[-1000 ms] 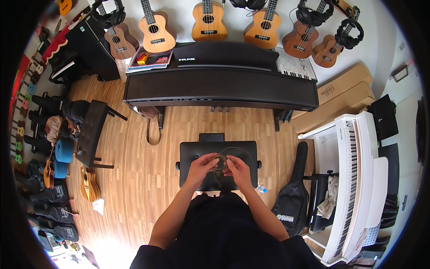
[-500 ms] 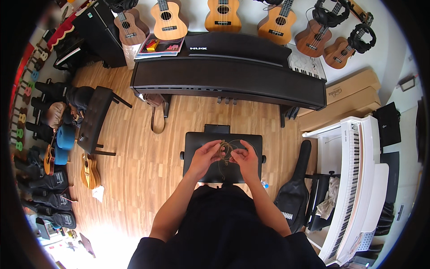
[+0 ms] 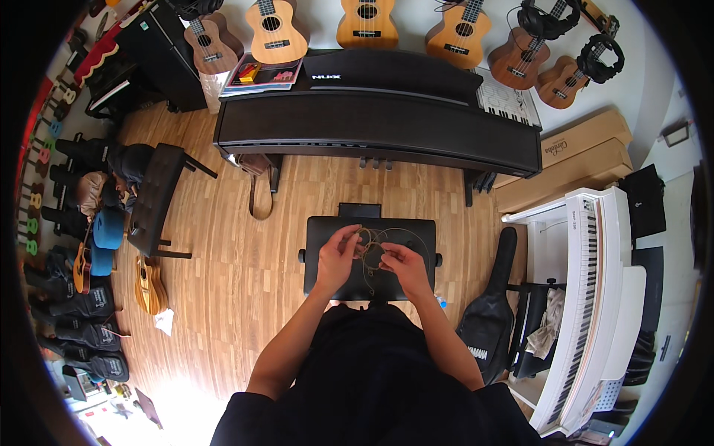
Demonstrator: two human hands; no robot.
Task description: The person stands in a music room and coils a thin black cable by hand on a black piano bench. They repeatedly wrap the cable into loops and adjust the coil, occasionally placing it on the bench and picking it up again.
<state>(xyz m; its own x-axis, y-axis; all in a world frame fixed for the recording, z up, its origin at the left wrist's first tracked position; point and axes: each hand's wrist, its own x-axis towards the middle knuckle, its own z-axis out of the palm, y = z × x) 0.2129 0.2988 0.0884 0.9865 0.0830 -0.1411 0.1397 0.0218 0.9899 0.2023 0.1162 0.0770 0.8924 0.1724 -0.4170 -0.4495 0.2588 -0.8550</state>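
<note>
So it's a coil of thin, brassy-looking wire (image 3: pixel 370 250), kinda messy, a few uneven loops bunched together with one wide loop springing out to the right and a strand trailing down. It's up over the black padded bench (image 3: pixel 318 239), left hand (image 3: pixel 337 256) pinching one side, right hand (image 3: pixel 404 266) pinching the other.
</note>
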